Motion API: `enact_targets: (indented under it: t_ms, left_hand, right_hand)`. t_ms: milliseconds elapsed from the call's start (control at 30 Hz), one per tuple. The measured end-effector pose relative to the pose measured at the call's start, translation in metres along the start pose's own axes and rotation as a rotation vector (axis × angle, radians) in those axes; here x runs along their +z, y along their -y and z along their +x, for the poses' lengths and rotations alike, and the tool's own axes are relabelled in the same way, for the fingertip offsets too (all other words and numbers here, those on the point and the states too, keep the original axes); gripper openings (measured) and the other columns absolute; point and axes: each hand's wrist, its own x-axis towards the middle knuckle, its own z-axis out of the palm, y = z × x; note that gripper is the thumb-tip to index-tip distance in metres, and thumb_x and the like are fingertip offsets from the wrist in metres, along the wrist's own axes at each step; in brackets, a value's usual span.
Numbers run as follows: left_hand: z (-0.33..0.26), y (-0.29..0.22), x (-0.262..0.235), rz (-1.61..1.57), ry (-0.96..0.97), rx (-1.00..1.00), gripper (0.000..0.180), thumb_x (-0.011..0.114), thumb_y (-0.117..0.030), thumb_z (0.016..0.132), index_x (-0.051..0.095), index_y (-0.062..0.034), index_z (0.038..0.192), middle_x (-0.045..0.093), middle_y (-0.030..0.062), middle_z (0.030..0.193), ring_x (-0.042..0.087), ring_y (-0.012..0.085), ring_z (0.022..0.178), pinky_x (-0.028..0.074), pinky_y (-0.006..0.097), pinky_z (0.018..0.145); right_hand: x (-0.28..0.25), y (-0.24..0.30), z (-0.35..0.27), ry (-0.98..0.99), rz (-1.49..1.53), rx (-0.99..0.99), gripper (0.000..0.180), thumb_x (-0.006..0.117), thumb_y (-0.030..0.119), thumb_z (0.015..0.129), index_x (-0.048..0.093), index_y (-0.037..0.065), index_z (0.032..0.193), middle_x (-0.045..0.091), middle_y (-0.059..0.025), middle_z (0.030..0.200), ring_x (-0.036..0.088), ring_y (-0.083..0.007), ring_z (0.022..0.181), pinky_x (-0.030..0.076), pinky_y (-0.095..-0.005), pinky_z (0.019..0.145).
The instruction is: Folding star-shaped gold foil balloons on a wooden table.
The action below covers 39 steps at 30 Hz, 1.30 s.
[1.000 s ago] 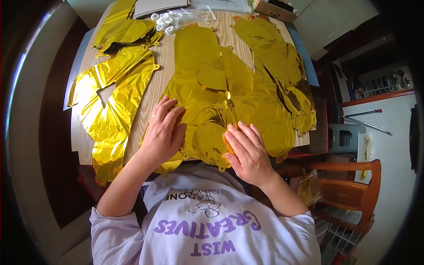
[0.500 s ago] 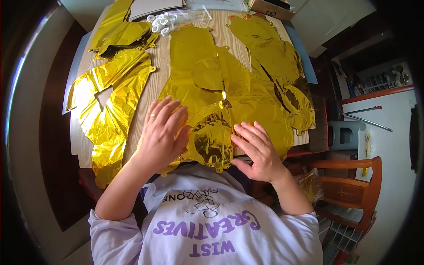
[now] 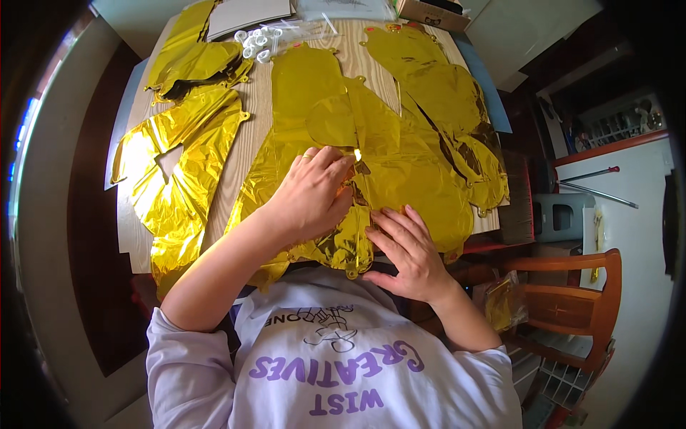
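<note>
Flat gold foil balloons (image 3: pixel 307 89) lie across the middle of the table, with tabbed edges and overlapping folds. My left hand (image 3: pixel 314 191), wearing a ring, is closed with curled fingers at the foil beside a central fold; its fingertips are partly hidden. My right hand (image 3: pixel 409 254) lies on the foil near the front edge, fingers stretched out and thumb apart. Between both hands the near foil is crumpled and dark with reflections. Another gold foil balloon (image 3: pixel 186 179) with a triangular hole lies to the left.
More gold foil (image 3: pixel 446 93) covers the right side. White ring-shaped pieces (image 3: pixel 257 41) sit at the back beside clear plastic strips. A cardboard box (image 3: pixel 432 13) stands at the far right edge. A wooden chair (image 3: pixel 564 307) is close on my right.
My left hand has moved right and slightly forward to the central fold, and its fingers have curled closed. My right hand stays nearly in place on the foil.
</note>
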Motion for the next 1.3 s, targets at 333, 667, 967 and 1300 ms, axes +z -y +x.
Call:
enact_targets:
  t_ms: [333,667,967,1300]
  left_hand:
    - [0.000,-0.001,0.004,0.004,-0.011,0.017,0.045,0.058,-0.018,0.089,0.058,0.0024,0.129,0.057,0.0208,0.122,0.054,0.0380,0.113,0.043,0.047,0.100]
    - [-0.001,-0.006,0.006,-0.007,-0.003,-0.008,0.045,0.059,-0.020,0.090,0.059,0.0027,0.128,0.058,0.0202,0.122,0.054,0.0379,0.114,0.043,0.046,0.101]
    - [-0.001,-0.009,0.010,0.007,-0.015,0.007,0.045,0.060,-0.018,0.089,0.060,0.0010,0.129,0.058,0.0190,0.118,0.054,0.0370,0.110,0.044,0.046,0.098]
    - [0.000,-0.012,0.013,-0.014,-0.020,0.015,0.046,0.060,-0.015,0.086,0.060,-0.0001,0.130,0.058,0.0184,0.115,0.055,0.0365,0.108,0.044,0.046,0.097]
  right_hand:
    - [-0.003,-0.001,0.004,0.043,-0.029,0.012,0.075,0.069,0.056,0.086,0.060,-0.002,0.133,0.054,-0.0188,0.144,0.046,-0.0383,0.137,0.028,-0.0575,0.118]
    - [-0.003,0.000,0.007,0.061,-0.043,0.031,0.072,0.069,0.053,0.087,0.060,-0.001,0.134,0.051,-0.0174,0.148,0.043,-0.0389,0.139,0.027,-0.0574,0.119]
    - [-0.004,-0.001,0.010,0.060,-0.062,0.027,0.073,0.069,0.053,0.087,0.059,0.000,0.136,0.051,-0.0166,0.148,0.043,-0.0404,0.139,0.027,-0.0589,0.118]
    - [-0.004,-0.003,0.012,0.068,-0.062,0.037,0.072,0.069,0.053,0.087,0.059,0.002,0.137,0.052,-0.0162,0.147,0.044,-0.0402,0.138,0.027,-0.0584,0.118]
